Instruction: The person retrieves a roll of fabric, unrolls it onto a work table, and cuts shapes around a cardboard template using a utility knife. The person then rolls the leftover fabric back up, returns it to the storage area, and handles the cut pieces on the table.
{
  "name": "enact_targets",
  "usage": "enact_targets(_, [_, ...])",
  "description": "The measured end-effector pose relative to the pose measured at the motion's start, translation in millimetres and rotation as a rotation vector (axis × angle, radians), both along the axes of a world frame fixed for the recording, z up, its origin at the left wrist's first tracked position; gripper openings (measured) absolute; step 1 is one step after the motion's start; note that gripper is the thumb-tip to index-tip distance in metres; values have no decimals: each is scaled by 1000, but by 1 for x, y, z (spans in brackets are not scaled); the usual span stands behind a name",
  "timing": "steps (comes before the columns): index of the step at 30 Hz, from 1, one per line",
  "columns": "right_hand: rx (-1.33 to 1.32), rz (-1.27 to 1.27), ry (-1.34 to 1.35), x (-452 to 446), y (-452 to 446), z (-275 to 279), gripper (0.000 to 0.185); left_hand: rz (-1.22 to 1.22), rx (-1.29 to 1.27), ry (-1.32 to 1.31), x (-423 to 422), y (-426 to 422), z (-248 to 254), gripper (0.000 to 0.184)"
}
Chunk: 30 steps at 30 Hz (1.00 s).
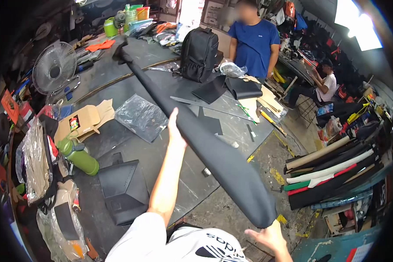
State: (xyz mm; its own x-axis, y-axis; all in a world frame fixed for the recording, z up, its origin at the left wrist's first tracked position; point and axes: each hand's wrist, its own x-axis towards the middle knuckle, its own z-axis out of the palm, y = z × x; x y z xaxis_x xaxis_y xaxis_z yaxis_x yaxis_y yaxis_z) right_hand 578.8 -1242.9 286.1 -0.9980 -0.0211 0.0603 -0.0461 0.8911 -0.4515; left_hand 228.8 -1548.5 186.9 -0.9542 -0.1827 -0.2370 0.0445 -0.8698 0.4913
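Observation:
A long roll of black material runs diagonally across the view, its far end over the back left of the dark table and its near end at the lower right. My left hand grips the roll's left side near its middle. At the near end, my right hand holds the rim, with its thumb stretched to the left. A clear plastic sheet lies to the left of the roll. Folded black pieces lie left of my left forearm.
A black backpack stands at the back. Beyond the table stands a person in blue; another person sits at the right. A fan, green bottle and cardboard are at left; fabric rolls at right.

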Motion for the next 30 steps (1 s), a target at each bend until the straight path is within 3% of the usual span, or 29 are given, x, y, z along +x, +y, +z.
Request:
enact_targets(2, [-439, -125, -634, -14, 16, 12, 52, 26, 32, 48, -6, 12, -3, 61])
enact_targets(3, [-672, -187, -957, -11, 21, 14, 52, -25, 170, 242, -4, 19, -24, 58])
enact_targets(5, [-763, -144, -1070, -2, 32, -32, 59, -89, 452, 630, -4, 15, -55, 51])
enact_targets(7, [-906, -18, -1329, -1, 44, -78, 72, -208, 399, 584, -6, -3, -44, 46])
enact_targets(8, [-891, -9, -1338, 0, 36, -68, 72, -329, 347, 531, -6, -12, -34, 42])
enact_targets(9, [-500, -48, -964, 6, 18, -46, 80, -447, 298, 477, -7, -17, -23, 38])
enact_targets(11, [210, -98, -165, 15, -14, -19, 96, -391, 250, 375, -23, -16, 13, 35])
enact_targets(13, [166, -39, -166, 8, -12, -15, 95, -288, 172, 128, -18, -14, 25, 33])
enact_targets(16, [87, 1, -88, -13, 17, -29, 92, -279, 166, 104, 2, 8, -8, 27])
enact_targets(19, [-1082, -110, -757, -24, 83, -72, 86, -357, 305, 248, 51, 43, -13, 34])
enact_targets(23, [-1094, -95, -1053, -54, 40, -48, 85, -529, 319, 447, 88, 73, -1, 51])
enact_targets(26, [-1215, 16, -1209, -47, 36, -68, 78, -568, 113, 590, 91, 65, 12, 66])
enact_targets(28, [-1287, 90, -1281, -37, 40, -78, 74, -533, 151, 642, 82, 39, 44, 71])
enact_targets(30, [-1011, 92, -1158, -18, 55, -81, 69, -495, 211, 666, 59, 3, 62, 90])
